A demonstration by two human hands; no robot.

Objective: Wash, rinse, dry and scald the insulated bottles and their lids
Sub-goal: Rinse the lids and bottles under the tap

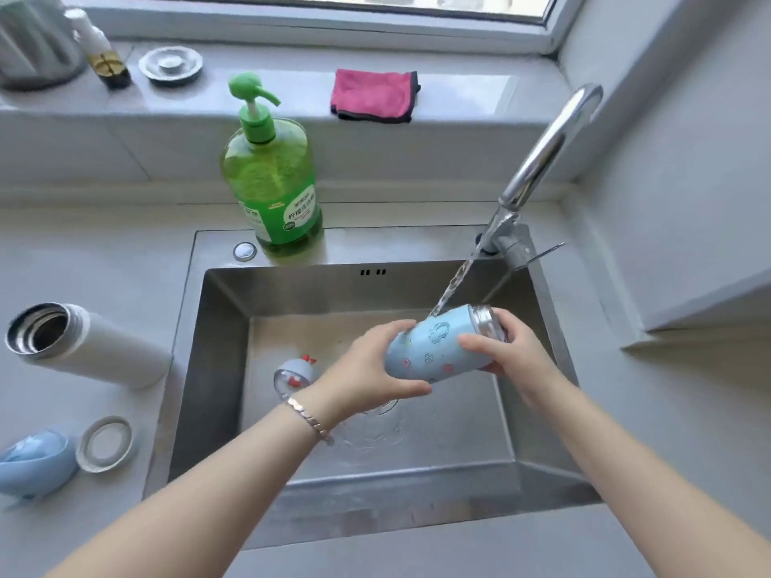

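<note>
- You're rinsing: your left hand and right hand both grip the blue bottle under the tap stream.
- Next, probably turn it so water reaches all sides.

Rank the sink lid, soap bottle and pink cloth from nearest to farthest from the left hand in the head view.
1. Sink lid, in the sink just left of the left hand, which holds the blue bottle.
2. Soap bottle, on its back rim.
3. Pink cloth, up on the window ledge.

Bare forearms, silver link bracelet
</note>
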